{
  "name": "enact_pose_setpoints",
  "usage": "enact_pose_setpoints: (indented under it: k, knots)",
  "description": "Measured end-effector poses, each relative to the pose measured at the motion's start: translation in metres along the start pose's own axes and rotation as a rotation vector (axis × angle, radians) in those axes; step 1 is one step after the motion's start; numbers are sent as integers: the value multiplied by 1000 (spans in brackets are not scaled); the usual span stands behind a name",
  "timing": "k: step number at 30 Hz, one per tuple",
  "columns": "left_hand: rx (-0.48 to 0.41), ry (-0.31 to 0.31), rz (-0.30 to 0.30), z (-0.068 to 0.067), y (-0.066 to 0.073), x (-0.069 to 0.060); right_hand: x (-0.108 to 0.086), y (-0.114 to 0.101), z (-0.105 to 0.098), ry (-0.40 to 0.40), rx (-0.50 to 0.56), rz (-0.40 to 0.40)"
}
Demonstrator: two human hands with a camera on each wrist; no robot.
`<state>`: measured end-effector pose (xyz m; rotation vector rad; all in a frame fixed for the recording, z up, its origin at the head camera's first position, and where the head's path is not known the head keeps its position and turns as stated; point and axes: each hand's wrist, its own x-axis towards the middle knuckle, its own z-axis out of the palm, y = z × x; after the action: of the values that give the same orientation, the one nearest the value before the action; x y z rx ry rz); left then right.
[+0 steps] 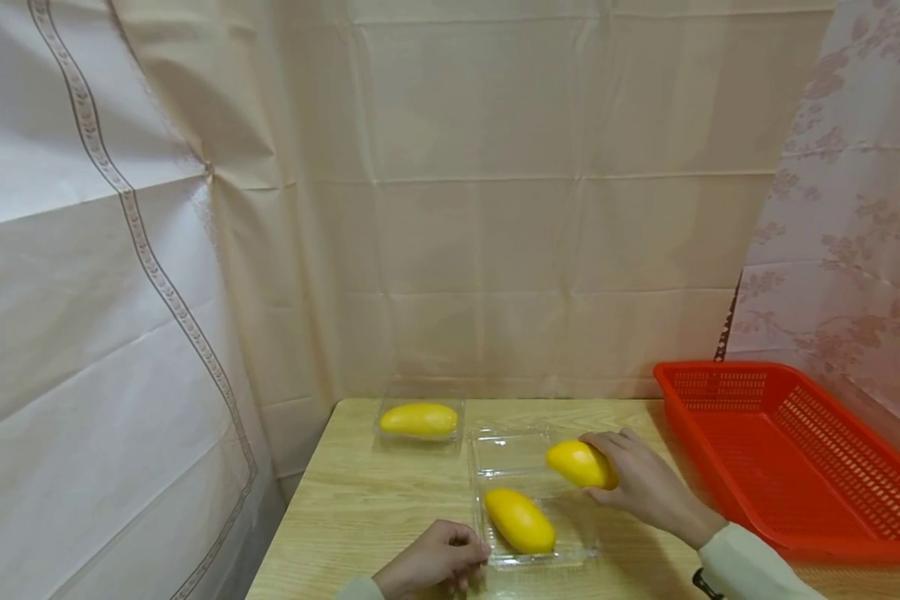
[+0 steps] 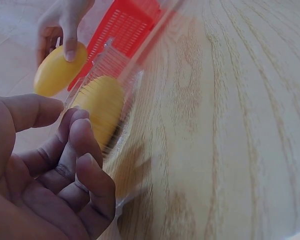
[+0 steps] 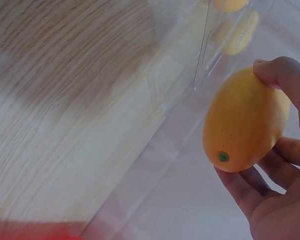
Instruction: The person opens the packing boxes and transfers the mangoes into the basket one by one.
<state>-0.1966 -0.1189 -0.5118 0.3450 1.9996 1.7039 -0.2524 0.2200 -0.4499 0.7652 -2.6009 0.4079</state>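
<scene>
In the head view my right hand (image 1: 645, 487) grips a yellow mango (image 1: 576, 463) above an opened clear plastic clamshell container (image 1: 508, 457). The right wrist view shows that mango (image 3: 242, 122) between thumb and fingers, a green stem spot at one end. A second mango (image 1: 520, 521) lies slantwise in the container's front half. At the near left corner, my left hand (image 1: 437, 557) pinches the container's edge between thumb and forefinger; in the left wrist view these fingers (image 2: 80, 132) stand beside the mango lying inside.
Farther back on the left, another clear container (image 1: 461, 408) holds one mango (image 1: 420, 420). A red plastic basket (image 1: 720, 500) with slotted walls stands at the right. All this is on a light wooden table (image 1: 360, 500), with beige cloth (image 1: 480, 233) hanging behind it.
</scene>
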Motion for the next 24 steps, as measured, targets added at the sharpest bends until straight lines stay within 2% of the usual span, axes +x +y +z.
enact_pose_setpoints:
  k: [12, 24]
  knots:
    - [-2, 5, -23, 0, 2, -1, -5, 11, -8, -26, 10, 59]
    - [-4, 3, 2, 0, -1, 0, -11, 20, -13, -38, -8, 89]
